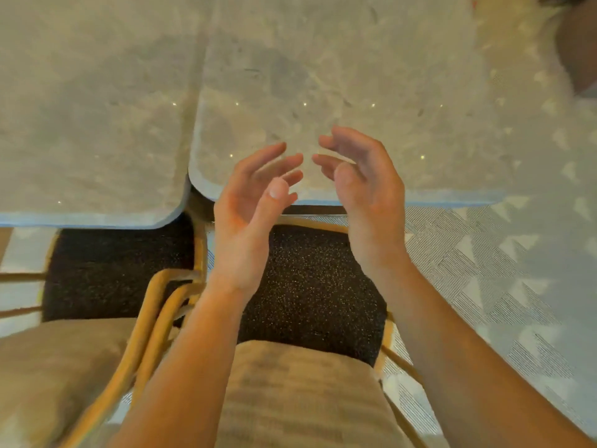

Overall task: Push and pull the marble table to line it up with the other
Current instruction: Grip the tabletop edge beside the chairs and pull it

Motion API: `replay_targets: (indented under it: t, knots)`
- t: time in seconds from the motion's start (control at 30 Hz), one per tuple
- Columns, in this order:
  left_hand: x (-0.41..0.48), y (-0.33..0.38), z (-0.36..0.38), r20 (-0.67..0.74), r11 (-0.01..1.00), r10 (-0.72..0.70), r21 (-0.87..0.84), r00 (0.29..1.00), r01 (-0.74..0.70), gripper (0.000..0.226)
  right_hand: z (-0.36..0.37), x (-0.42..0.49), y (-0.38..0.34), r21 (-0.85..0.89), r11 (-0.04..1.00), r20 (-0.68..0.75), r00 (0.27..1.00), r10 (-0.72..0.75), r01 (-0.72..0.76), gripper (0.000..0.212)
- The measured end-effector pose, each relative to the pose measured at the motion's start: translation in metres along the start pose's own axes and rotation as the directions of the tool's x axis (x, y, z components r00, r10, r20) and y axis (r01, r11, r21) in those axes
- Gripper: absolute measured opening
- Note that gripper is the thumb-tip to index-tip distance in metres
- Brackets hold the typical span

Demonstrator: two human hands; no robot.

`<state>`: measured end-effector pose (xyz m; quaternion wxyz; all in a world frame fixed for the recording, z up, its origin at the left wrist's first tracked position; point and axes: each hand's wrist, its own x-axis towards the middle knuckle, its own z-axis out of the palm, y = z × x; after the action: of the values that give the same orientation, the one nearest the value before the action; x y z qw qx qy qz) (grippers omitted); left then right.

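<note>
Marble table [371, 76]: at 12 o'clock from both hands; its near edge sits farther back than the other table [90, 108] at 10 o'clock.
Left hand [255, 192]: fingers loosely spread, holding nothing, over the near edge.
Right hand [365, 179]: likewise empty, fingers loosely curved.
Room: chair [310, 286] at 6 o'clock.
Next: probably a pull toward 6 o'clock.

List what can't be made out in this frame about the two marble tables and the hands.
- Head view: far ends of the left marble table and right marble table are cut off by the top edge.
- Table legs: hidden under the tops.
- Part of the right table's near edge: hidden behind the left hand and right hand.
- Dark shape top right: blurred, cut by the frame edge; unidentifiable.
</note>
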<state>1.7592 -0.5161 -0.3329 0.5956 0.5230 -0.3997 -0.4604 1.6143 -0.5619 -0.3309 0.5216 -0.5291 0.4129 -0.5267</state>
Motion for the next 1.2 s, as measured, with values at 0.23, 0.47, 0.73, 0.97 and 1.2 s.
replay_targets:
  t: [0.23, 0.47, 0.73, 0.97, 1.2]
  knots:
    - [0.028, -0.063, -0.025, 0.125, 0.84, -0.537, -0.013, 0.834, 0.542, 0.052, 0.006, 0.005, 0.077, -0.046, 0.944, -0.182, 0.932, 0.313, -0.326, 0.038]
    - [0.045, -0.119, -0.036, -0.061, 0.583, -0.761, -0.5, 0.645, 0.64, 0.073, -0.013, 0.01, 0.125, 0.382, 0.569, -0.135, 0.566, 0.814, -0.728, 0.067]
    - [0.097, -0.134, -0.04, -0.144, 0.545, -0.639, -0.778, 0.756, 0.313, 0.055, -0.021, 0.053, 0.145, 0.842, 0.484, -0.231, 0.653, 0.721, -0.237, 0.044]
    - [0.096, -0.148, -0.047, -0.204, 0.598, -0.601, -0.756, 0.773, 0.266, 0.058, -0.021, 0.053, 0.153, 0.81, 0.564, -0.328, 0.674, 0.662, -0.16, 0.03]
    - [0.085, -0.145, -0.051, -0.197, 0.603, -0.605, -0.746, 0.772, 0.283, 0.029, -0.013, 0.047, 0.149, 0.809, 0.579, -0.367, 0.682, 0.632, -0.102, 0.019]
